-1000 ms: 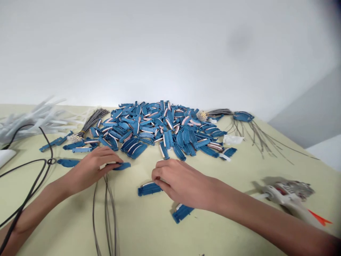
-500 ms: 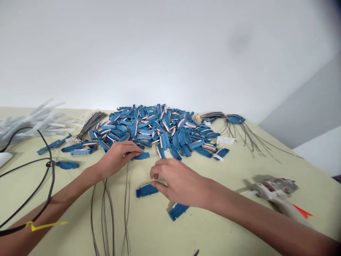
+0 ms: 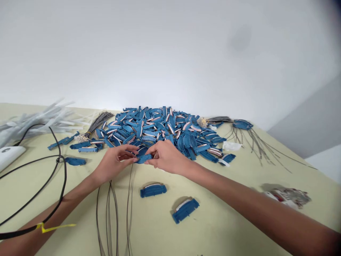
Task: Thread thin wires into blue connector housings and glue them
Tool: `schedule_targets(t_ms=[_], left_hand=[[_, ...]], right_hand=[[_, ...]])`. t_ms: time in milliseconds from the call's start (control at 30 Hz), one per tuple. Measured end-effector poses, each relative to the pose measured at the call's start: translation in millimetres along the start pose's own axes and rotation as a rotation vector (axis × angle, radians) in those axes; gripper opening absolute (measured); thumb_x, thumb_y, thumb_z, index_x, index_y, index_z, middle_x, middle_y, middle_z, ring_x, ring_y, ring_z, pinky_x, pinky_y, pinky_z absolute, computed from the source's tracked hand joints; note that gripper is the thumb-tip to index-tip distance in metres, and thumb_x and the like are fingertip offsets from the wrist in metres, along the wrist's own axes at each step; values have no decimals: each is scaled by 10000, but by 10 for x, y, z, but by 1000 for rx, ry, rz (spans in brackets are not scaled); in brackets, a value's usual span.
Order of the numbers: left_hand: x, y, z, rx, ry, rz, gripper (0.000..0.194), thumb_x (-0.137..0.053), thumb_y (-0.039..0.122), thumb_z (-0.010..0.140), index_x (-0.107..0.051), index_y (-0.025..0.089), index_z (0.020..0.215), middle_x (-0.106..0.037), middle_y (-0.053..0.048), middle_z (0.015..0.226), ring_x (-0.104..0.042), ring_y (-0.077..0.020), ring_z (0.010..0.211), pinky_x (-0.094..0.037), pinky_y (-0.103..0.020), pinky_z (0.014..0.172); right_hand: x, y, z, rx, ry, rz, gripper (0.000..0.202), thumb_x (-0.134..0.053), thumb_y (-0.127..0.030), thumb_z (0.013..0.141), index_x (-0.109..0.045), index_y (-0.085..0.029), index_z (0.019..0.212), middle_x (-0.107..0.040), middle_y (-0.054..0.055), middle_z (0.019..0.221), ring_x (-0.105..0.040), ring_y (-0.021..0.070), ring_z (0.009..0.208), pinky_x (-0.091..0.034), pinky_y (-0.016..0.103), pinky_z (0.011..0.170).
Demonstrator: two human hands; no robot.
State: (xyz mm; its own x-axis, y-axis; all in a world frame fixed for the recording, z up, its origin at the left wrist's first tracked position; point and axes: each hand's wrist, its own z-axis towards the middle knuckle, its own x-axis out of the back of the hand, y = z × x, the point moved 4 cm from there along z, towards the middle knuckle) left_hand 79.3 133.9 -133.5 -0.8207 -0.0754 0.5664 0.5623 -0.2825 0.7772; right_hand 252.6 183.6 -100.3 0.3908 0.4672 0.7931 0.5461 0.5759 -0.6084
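Observation:
Between my two hands is a small blue plastic part [image 3: 144, 158], held just in front of the pile. My left hand [image 3: 115, 160] pinches its left end, while my right hand [image 3: 168, 156] grips its right end with thumb and fingers. Thin dark wires [image 3: 130, 206] hang down near my left fingertips; where they attach is hidden. Behind my hands lies a large pile of similar blue parts [image 3: 157, 124], many with pale curved strips. Nearer to me, one blue part [image 3: 153, 190] rests on the table, and another blue part [image 3: 185, 210] sits to its right.
A glue gun [image 3: 289, 196] lies at the right, partly behind my right forearm. Wire bundles [image 3: 99, 121] and translucent sticks [image 3: 45, 122] are at the left. A looped black cable [image 3: 64, 177] with a yellow tie crosses my left forearm. A white device [image 3: 12, 156] sits at the left edge.
My right hand has moved up and left from above the two loose blue parts to take the right end of the part in my left hand. The view has shifted slightly.

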Motion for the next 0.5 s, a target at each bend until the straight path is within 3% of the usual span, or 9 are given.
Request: schedule_targets(t_ms=[100, 200, 333, 500], left_hand=[[27, -43, -48, 43, -29, -31, 395, -725, 505, 836, -732, 130, 958, -780, -85, 916, -754, -202, 836, -637, -384, 779], [85, -23, -81, 58, 47, -15, 402, -732, 534, 817, -747, 143, 914, -783, -83, 907, -749, -205, 830, -633, -385, 797], [238, 15, -110, 44, 138, 64, 373, -698, 542, 832, -763, 177, 874, -790, -74, 902, -746, -218, 833, -627, -362, 815], [479, 115, -103, -4, 70, 270, 280, -758, 503, 769, -791, 233, 837, -794, -48, 872, -743, -254, 805, -611, -299, 619]], right_hand=[[14, -28, -3, 15, -20, -4, 115, -720, -186, 845, -698, -146, 739, -549, -69, 532, -513, 99, 512, -401, 231, 565], [25, -30, 2, 12, 15, -31, 129, -693, -149, 825, -685, -144, 696, -482, -74, 502, -439, 93, 497, -335, 221, 537], [45, 12, -14, -4, 58, -105, 288, -669, -154, 828, -546, -164, 567, -412, -80, 500, -386, 91, 500, -305, 223, 528], [311, -28, -57, 28, -36, -225, 320, -616, -121, 836, -469, -186, 560, -408, -71, 501, -369, 92, 495, -280, 251, 523]])
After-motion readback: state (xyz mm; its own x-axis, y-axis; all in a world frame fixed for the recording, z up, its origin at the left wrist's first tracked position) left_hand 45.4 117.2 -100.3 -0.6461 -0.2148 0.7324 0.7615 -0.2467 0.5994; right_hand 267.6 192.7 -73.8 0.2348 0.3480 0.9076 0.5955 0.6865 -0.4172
